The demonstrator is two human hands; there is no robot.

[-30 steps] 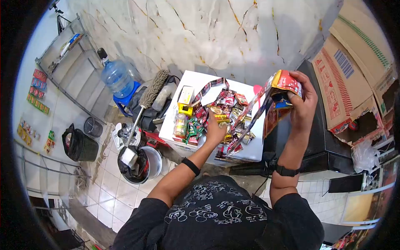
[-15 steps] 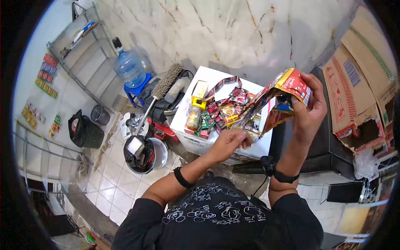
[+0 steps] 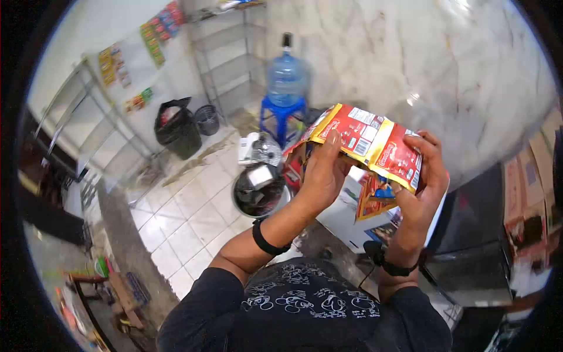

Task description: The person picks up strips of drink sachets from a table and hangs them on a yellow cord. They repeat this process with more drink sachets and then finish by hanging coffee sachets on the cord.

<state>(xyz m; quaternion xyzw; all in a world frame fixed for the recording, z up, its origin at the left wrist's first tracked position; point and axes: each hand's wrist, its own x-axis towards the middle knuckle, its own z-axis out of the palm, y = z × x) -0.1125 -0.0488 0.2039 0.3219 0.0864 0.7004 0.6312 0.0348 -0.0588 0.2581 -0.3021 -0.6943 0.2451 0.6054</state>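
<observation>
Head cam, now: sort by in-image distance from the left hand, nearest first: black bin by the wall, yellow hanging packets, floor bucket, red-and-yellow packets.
From the left hand:
1. red-and-yellow packets: in contact, at the fingers
2. floor bucket: just left, below
3. black bin: farther left, by the wall
4. yellow hanging packets: far left, on the wall

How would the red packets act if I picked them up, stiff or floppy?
Probably floppy: the red packets bend between the left hand and the right hand. Maybe a bit slippery too, because their wrapping looks shiny.
</observation>
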